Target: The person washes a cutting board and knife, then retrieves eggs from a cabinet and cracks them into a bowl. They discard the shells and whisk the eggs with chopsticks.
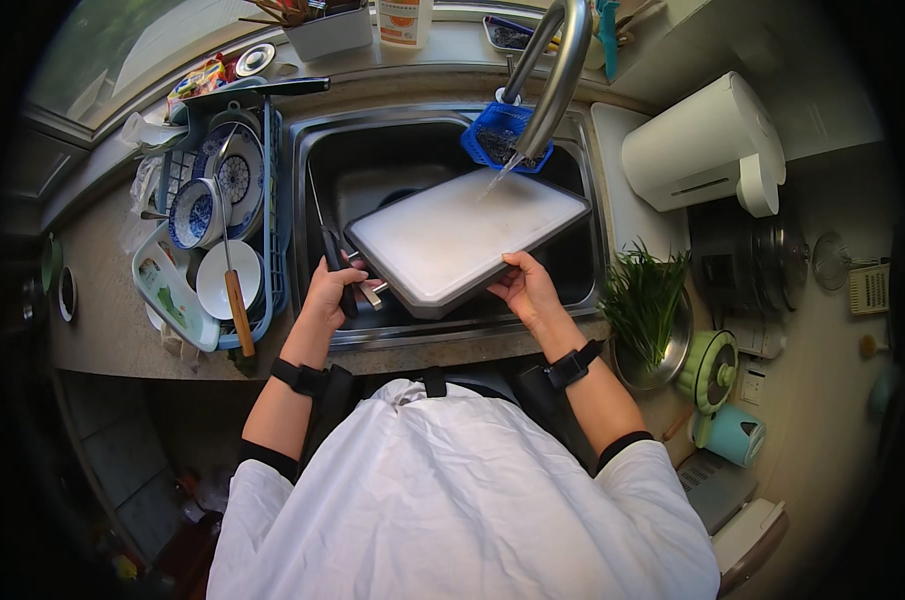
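Observation:
A white cutting board (pixel 467 232) with a grey rim is held tilted over the stainless steel sink (pixel 362 161). Water from the curved faucet (pixel 546 97) runs onto its upper face. My left hand (pixel 331 289) grips a black-handled knife (pixel 336 259), its thin blade pointing away from me. The same fingers are at a metal bar (pixel 370 295) by the board's left end; whether they grip it is hard to tell. My right hand (pixel 529 289) pinches the board's near right edge, thumb on top and fingers below.
Left of the sink stands a blue dish rack (pixel 276 225) with bowls, plates and a wooden-handled utensil (pixel 236 304). A blue strainer basket (pixel 505 142) hangs under the faucet. To the right are green leafy stalks (pixel 644 307) in a metal bowl (pixel 677 352) and a white appliance (pixel 696 142).

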A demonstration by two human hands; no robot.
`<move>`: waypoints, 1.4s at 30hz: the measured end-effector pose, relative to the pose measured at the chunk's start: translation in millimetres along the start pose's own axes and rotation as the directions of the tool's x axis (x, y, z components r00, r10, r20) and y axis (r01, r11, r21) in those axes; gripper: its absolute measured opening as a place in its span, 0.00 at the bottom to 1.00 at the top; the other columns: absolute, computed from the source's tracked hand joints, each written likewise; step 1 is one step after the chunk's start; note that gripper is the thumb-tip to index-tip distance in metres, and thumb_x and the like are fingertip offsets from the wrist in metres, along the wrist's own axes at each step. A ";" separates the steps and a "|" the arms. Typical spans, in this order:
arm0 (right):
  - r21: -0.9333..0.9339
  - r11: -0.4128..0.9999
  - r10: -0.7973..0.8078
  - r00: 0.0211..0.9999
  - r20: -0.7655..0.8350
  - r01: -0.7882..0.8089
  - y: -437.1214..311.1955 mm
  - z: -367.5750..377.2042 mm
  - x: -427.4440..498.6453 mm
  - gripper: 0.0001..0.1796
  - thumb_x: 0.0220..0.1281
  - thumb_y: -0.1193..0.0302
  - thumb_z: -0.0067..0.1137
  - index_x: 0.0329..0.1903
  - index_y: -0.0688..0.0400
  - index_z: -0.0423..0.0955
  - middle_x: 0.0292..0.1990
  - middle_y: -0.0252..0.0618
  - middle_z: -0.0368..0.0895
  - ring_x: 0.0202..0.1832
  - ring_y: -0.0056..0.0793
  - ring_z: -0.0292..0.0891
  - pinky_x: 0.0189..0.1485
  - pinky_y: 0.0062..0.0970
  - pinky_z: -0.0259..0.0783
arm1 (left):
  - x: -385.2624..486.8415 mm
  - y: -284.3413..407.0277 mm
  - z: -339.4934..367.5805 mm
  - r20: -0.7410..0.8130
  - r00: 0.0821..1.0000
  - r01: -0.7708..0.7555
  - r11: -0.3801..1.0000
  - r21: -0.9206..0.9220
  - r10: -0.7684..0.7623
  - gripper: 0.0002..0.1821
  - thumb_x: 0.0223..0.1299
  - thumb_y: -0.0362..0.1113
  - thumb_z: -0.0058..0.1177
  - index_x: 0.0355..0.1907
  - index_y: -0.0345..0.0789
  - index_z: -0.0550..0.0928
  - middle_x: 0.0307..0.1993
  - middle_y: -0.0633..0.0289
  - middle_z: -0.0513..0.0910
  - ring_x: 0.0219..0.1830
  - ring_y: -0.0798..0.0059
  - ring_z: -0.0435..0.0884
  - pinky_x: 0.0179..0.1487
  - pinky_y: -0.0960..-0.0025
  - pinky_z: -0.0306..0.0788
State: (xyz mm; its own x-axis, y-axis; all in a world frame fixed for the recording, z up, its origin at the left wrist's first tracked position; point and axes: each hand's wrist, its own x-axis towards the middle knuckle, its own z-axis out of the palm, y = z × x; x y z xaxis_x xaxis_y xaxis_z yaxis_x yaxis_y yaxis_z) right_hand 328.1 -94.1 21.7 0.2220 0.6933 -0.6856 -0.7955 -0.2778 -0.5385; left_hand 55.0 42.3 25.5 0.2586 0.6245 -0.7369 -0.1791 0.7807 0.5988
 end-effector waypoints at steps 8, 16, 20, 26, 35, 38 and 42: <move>0.031 0.985 0.165 0.979 0.123 -0.170 -5.4 -35.7 18.0 0.15 0.56 0.70 0.54 0.47 0.57 0.71 0.42 0.38 0.78 0.48 0.33 0.74 0.54 0.39 0.71 | -38.7 -2.5 32.6 -0.002 0.974 -0.222 0.958 0.180 0.226 0.20 0.49 0.17 0.51 0.44 0.34 0.65 0.36 0.59 0.72 0.32 0.68 0.79 0.38 0.65 0.80; 0.039 0.951 0.280 0.907 0.315 -0.307 -23.1 -24.4 53.2 0.15 0.59 0.70 0.52 0.49 0.59 0.71 0.46 0.39 0.79 0.51 0.33 0.74 0.58 0.41 0.69 | -67.5 17.3 56.2 -0.082 0.879 -0.425 0.849 0.313 0.470 0.21 0.50 0.22 0.58 0.44 0.37 0.66 0.34 0.64 0.70 0.32 0.78 0.75 0.34 0.74 0.72; 0.049 0.931 0.320 0.872 0.370 -0.363 -26.4 -15.1 77.7 0.15 0.59 0.70 0.52 0.49 0.60 0.71 0.46 0.40 0.79 0.51 0.35 0.74 0.60 0.43 0.67 | -66.7 24.4 73.2 -0.125 0.845 -0.503 0.852 0.142 0.520 0.22 0.49 0.22 0.58 0.45 0.38 0.66 0.42 0.62 0.69 0.33 0.75 0.78 0.36 0.72 0.75; 0.064 0.883 0.393 0.805 0.444 -0.466 -25.5 -13.6 103.9 0.19 0.60 0.66 0.52 0.51 0.61 0.71 0.48 0.44 0.79 0.50 0.40 0.76 0.60 0.45 0.67 | -72.0 40.0 93.3 -0.061 0.814 -0.565 0.813 0.142 0.577 0.20 0.52 0.23 0.58 0.43 0.40 0.66 0.34 0.64 0.73 0.33 0.70 0.82 0.35 0.74 0.73; -0.096 0.841 0.506 0.708 0.493 -0.533 -28.6 -22.8 113.6 0.25 0.61 0.57 0.46 0.54 0.62 0.70 0.46 0.47 0.80 0.47 0.45 0.78 0.55 0.46 0.71 | -79.1 42.6 115.3 0.012 0.792 -0.608 0.788 0.097 0.610 0.18 0.56 0.23 0.57 0.42 0.39 0.65 0.37 0.63 0.71 0.39 0.71 0.82 0.41 0.69 0.77; -0.162 0.835 0.528 0.684 0.503 -0.525 -32.9 -18.7 112.0 0.26 0.61 0.56 0.46 0.54 0.62 0.70 0.46 0.50 0.80 0.46 0.45 0.78 0.54 0.46 0.71 | -82.0 45.7 121.9 0.039 0.784 -0.620 0.785 0.016 0.619 0.17 0.56 0.23 0.57 0.41 0.39 0.65 0.38 0.63 0.70 0.41 0.70 0.82 0.47 0.63 0.80; -0.453 0.771 0.634 0.608 0.478 -0.447 -56.3 -15.0 104.6 0.31 0.63 0.47 0.45 0.52 0.63 0.71 0.44 0.52 0.80 0.45 0.45 0.79 0.51 0.47 0.74 | -84.4 59.4 132.6 0.086 0.772 -0.632 0.775 -0.008 0.630 0.17 0.56 0.22 0.55 0.41 0.39 0.65 0.39 0.62 0.70 0.43 0.67 0.82 0.51 0.57 0.80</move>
State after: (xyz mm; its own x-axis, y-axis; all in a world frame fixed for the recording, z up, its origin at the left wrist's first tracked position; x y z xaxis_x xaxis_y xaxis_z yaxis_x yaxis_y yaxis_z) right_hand 404.6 -15.9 -27.0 -0.6387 0.5632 -0.5242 -0.4569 -0.8258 -0.3306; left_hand 148.5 32.9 164.8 0.1688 0.9719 -0.1641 -0.3100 0.2104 0.9272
